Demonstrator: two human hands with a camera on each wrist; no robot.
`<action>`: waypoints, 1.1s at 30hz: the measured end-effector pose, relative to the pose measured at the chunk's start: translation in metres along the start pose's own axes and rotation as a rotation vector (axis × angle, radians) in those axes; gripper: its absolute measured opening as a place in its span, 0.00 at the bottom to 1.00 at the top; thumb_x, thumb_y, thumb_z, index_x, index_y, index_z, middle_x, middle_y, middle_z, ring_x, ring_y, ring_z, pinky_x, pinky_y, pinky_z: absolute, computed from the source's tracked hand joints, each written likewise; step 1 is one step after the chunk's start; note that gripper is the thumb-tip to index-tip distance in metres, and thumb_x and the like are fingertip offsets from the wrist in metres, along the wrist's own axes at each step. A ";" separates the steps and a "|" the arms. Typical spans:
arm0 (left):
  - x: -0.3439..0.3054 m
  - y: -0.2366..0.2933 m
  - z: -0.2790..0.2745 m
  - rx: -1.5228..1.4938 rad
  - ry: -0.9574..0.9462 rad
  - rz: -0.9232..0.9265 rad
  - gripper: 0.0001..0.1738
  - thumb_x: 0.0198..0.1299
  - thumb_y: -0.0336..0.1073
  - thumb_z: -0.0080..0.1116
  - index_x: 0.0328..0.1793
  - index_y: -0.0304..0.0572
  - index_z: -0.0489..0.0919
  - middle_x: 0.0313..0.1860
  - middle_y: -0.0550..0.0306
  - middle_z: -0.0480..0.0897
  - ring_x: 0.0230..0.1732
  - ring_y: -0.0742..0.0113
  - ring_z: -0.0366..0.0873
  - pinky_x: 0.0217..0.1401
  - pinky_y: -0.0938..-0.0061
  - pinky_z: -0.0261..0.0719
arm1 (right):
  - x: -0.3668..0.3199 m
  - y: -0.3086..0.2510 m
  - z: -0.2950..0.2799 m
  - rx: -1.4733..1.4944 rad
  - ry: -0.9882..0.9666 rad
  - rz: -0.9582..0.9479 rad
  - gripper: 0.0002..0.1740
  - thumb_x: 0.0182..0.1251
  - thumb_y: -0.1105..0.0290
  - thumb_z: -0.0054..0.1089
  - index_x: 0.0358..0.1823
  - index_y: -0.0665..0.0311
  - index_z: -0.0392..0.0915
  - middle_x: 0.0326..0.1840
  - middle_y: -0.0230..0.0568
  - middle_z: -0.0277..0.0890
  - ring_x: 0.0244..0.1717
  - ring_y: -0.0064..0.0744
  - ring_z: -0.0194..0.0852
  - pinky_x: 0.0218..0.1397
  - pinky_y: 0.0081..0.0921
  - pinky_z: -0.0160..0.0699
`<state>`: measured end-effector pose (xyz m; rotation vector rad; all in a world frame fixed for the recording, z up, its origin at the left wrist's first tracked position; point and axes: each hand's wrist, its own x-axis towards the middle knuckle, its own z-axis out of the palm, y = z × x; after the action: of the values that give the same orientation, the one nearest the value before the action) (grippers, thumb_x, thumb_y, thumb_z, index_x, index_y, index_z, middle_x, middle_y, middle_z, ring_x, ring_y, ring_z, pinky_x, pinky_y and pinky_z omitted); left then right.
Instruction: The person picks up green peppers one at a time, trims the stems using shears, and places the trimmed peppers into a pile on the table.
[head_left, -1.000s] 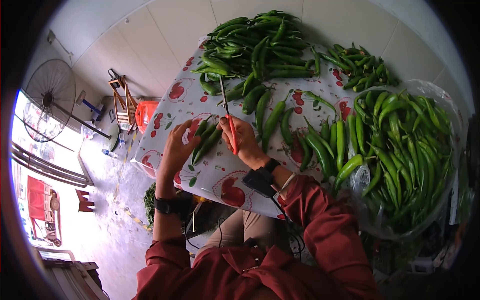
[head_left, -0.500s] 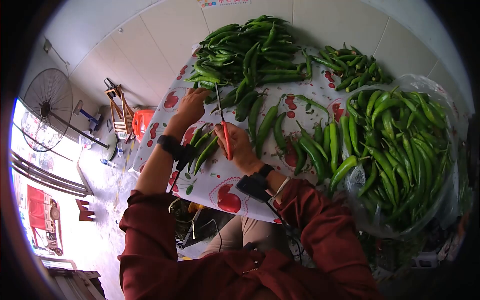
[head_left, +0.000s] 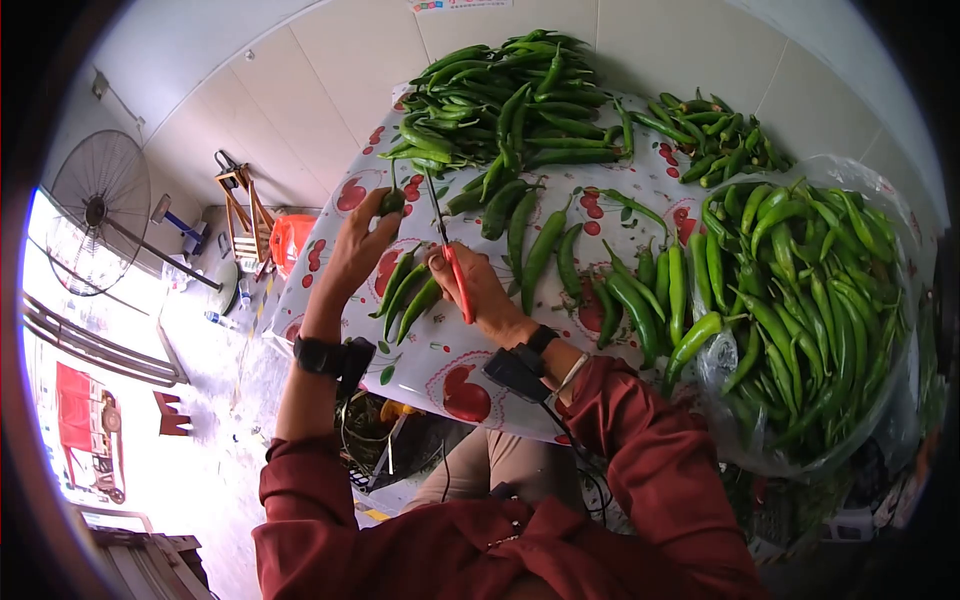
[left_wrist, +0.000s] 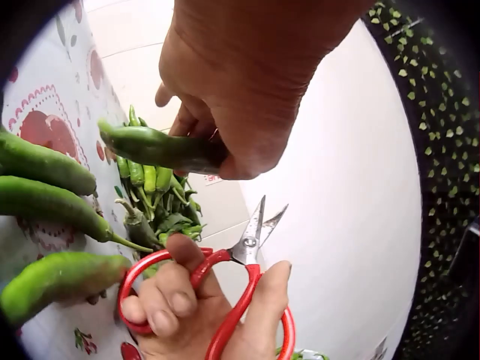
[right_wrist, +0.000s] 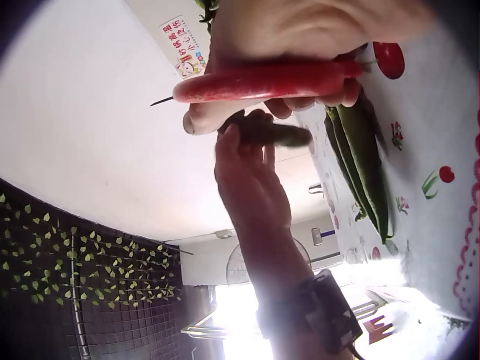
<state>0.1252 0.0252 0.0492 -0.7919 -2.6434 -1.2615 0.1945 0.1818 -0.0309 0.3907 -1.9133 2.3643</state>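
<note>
My left hand holds a green chili pepper up off the table, its fingers curled round one end. Red-handled scissors are in my right hand, fingers through the loops. In the left wrist view the scissor blades stand parted, a little below the held pepper. Three loose peppers lie side by side on the cloth just under my hands. In the right wrist view one red handle crosses my palm, and the left hand with its pepper shows behind it.
A large pile of peppers lies at the table's back, a smaller heap to its right. A clear plastic bag full of peppers stands at the right. Several peppers lie mid-table on the cherry-patterned cloth. A fan stands left.
My left hand went forward to the edge of the back pile, then came back toward the scissors with a pepper. A third pepper now lies beside the two on the cloth.
</note>
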 end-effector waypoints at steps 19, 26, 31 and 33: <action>-0.036 0.016 -0.004 -0.371 -0.107 -0.127 0.23 0.51 0.43 0.43 0.47 0.36 0.77 0.24 0.61 0.73 0.29 0.75 0.70 0.33 0.80 0.66 | -0.004 -0.004 0.002 0.097 -0.163 0.066 0.25 0.70 0.45 0.47 0.45 0.63 0.72 0.22 0.23 0.59 0.24 0.14 0.56 0.28 0.14 0.61; -0.039 0.012 -0.001 -0.345 -0.119 -0.085 0.23 0.51 0.42 0.44 0.47 0.34 0.77 0.26 0.61 0.75 0.29 0.74 0.69 0.36 0.80 0.66 | -0.008 -0.013 0.000 0.186 -0.121 0.198 0.25 0.68 0.44 0.49 0.34 0.62 0.72 0.15 0.22 0.58 0.15 0.12 0.53 0.19 0.13 0.56; -0.035 0.005 -0.007 -0.140 0.020 -0.173 0.19 0.56 0.36 0.49 0.51 0.32 0.77 0.30 0.60 0.76 0.32 0.75 0.70 0.39 0.78 0.70 | -0.006 -0.009 -0.002 0.213 -0.012 0.146 0.24 0.67 0.45 0.52 0.29 0.61 0.72 0.12 0.21 0.57 0.11 0.11 0.52 0.14 0.13 0.52; -0.028 -0.014 -0.004 -0.061 0.063 -0.174 0.20 0.56 0.36 0.50 0.52 0.32 0.77 0.30 0.57 0.77 0.33 0.72 0.72 0.40 0.77 0.72 | -0.005 -0.008 -0.003 0.244 0.042 0.182 0.24 0.67 0.46 0.53 0.29 0.62 0.73 0.11 0.22 0.58 0.11 0.11 0.53 0.14 0.13 0.53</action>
<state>0.1418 0.0034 0.0338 -0.5288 -2.6836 -1.3896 0.2005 0.1868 -0.0255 0.1854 -1.7144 2.7097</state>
